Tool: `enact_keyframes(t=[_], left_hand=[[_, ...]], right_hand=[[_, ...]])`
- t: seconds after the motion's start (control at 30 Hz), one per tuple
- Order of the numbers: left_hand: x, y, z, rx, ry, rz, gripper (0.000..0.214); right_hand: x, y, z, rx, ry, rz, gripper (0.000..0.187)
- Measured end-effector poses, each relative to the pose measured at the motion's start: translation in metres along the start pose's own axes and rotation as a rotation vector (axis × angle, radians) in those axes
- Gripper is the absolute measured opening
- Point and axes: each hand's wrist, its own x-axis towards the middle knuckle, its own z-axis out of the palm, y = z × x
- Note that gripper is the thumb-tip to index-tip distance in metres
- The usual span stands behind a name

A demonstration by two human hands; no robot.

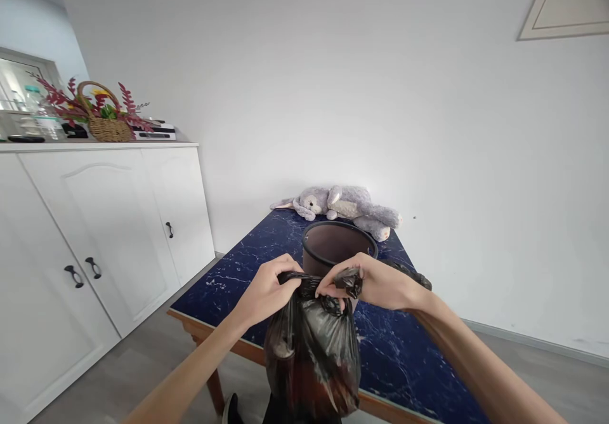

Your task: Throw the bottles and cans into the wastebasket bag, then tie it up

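Note:
A filled black plastic garbage bag (pixel 311 354) hangs from both hands at the front edge of the table; dim shapes show through its thin film. My left hand (pixel 275 287) pinches the gathered neck of the bag on its left side. On the other side my right hand (pixel 364 281) is closed on the bag's twisted top, with a bunch of film sticking out between the fingers. Just behind the hands stands a brown trash can (pixel 340 241) with a dark rim, its upper inside visible and its lower part hidden by the hands and bag.
The table (pixel 238 271) has a blue marbled top and wooden edge. A grey plush rabbit (pixel 345 203) lies at its far end by the wall. Black plastic (pixel 410 274) lies behind my right wrist. A white cabinet (pixel 114 221) with a flower basket (pixel 109 129) stands left.

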Motion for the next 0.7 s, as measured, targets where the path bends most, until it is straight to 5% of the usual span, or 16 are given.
enact_keyframes(t=[0.2,0.4,0.57,0.7], left_hand=[[-0.002,0.003,0.004,-0.01,0.026,0.021,0.018],[-0.005,0.008,0.014,0.123,0.052,0.162,0.02],[0.004,0.011,0.015,0.048,0.012,0.247,0.026],[0.015,0.021,0.015,-0.272,-0.005,0.096,0.046]], right_hand=[[0.004,0.028,0.024,-0.215,0.459,-0.038,0.044],[0.012,0.048,0.05,-0.601,0.925,-0.429,0.03],[0.024,0.048,0.051,-0.861,1.053,-0.596,0.032],[0.034,0.044,0.048,-0.907,1.038,-0.6,0.03]])
